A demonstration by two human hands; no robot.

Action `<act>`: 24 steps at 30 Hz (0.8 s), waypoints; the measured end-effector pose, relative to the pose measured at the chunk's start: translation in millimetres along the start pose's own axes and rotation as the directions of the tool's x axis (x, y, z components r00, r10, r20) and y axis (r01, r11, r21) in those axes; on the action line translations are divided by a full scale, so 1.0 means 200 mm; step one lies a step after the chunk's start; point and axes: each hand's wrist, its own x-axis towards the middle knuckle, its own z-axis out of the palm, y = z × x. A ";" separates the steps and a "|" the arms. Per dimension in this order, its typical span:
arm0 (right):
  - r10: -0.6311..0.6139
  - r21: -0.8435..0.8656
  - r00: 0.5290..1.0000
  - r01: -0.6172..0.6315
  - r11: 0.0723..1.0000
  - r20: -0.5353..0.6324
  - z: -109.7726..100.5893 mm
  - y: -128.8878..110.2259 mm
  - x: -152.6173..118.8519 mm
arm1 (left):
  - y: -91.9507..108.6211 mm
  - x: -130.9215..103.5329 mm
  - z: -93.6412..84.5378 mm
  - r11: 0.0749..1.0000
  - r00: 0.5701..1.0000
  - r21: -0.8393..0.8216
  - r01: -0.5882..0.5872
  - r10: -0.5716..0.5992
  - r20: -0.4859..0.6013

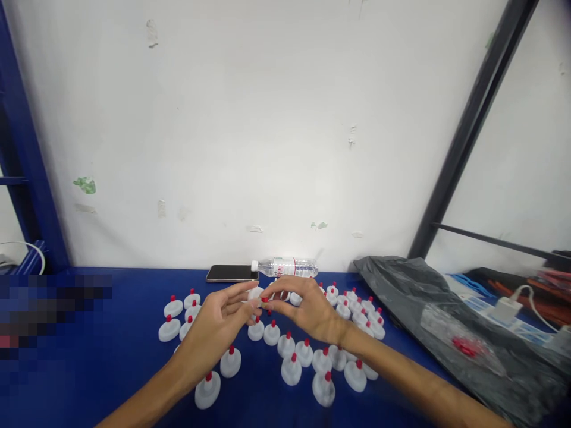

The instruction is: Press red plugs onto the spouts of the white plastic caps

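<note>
My left hand [222,316] is closed at the middle of the blue table, its thumb and fingers on a small white translucent squeeze bottle [256,293], which they partly cover. From the other side my right hand [304,306] comes in, thumb and forefinger pinched on a small red cap [264,299] at the bottle's tip. The fingertips of both hands nearly meet there. Several similar flat, round white bottles with red caps stand around the hands, such as one bottle [291,371] in front and another bottle [168,329] to the left.
A phone [232,273] and a clear water bottle [285,267] lie by the wall. At the right, a dark grey plastic bag [401,297] bears a clear bag with red caps [466,345]. Beyond it are a white charger [507,308] and cable.
</note>
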 end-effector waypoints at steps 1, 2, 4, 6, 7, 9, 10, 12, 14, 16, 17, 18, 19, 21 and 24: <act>-0.016 -0.017 1.000 0.016 1.000 0.002 0.00 0.00 0.00 | 0.00 0.00 0.00 1.000 1.000 -0.007 0.003 -0.002 0.020; -0.030 -0.031 1.000 0.031 0.999 0.008 0.00 0.00 0.00 | 0.00 0.00 0.00 1.000 0.999 -0.012 0.002 -0.002 0.032; -0.057 -0.053 0.997 0.059 0.997 0.043 0.00 -0.01 -0.01 | -0.01 0.00 0.01 1.000 0.999 -0.014 -0.001 0.001 0.040; -0.089 -0.073 0.993 0.094 0.993 0.077 0.01 -0.02 -0.01 | -0.02 0.00 0.02 1.000 0.999 -0.020 -0.013 0.013 0.049; -0.103 -0.081 0.991 0.111 0.991 0.090 0.01 -0.03 -0.01 | -0.03 0.00 0.02 1.000 0.998 -0.018 -0.019 0.020 0.057; -0.127 -0.088 0.987 0.136 0.987 0.102 0.02 -0.03 -0.02 | -0.04 0.01 0.02 0.999 0.997 -0.012 -0.032 0.033 0.070; -0.137 -0.089 0.985 0.146 0.985 0.103 0.02 -0.03 -0.02 | -0.04 0.01 0.02 0.999 0.997 -0.018 -0.037 0.038 0.073; -0.155 -0.091 0.983 0.165 0.982 0.101 0.03 -0.04 -0.02 | -0.04 0.01 0.02 0.998 0.996 -0.055 -0.026 0.031 0.079; -0.183 -0.106 0.979 0.192 0.976 0.088 0.02 -0.05 0.00 | -0.03 0.02 0.00 0.993 0.997 -0.114 0.001 0.008 0.079; -0.206 -0.140 0.973 0.219 0.966 0.099 0.00 -0.06 0.04 | 0.02 0.04 -0.02 0.991 0.998 -0.135 0.019 -0.009 0.068; -0.216 -0.163 0.970 0.233 0.959 0.116 -0.02 -0.07 0.08 | 0.05 0.05 -0.03 0.990 0.998 -0.138 0.015 -0.007 0.057; -0.223 -0.187 0.964 0.247 0.951 0.143 -0.05 -0.09 0.12 | 0.08 0.07 -0.05 0.990 0.999 -0.141 0.004 0.003 0.046; -0.229 -0.206 0.959 0.262 0.943 0.169 -0.08 -0.09 0.17 | 0.11 0.09 -0.06 0.989 0.999 -0.146 -0.008 0.014 0.040; -0.241 -0.230 0.947 0.287 0.930 0.211 -0.14 -0.11 0.27 | 0.17 0.14 -0.08 0.984 0.999 -0.174 -0.031 0.037 0.032; -0.234 -0.264 0.945 0.292 0.919 0.229 -0.21 -0.10 0.39 | 0.21 0.23 -0.10 0.973 0.999 -0.228 -0.041 0.047 0.024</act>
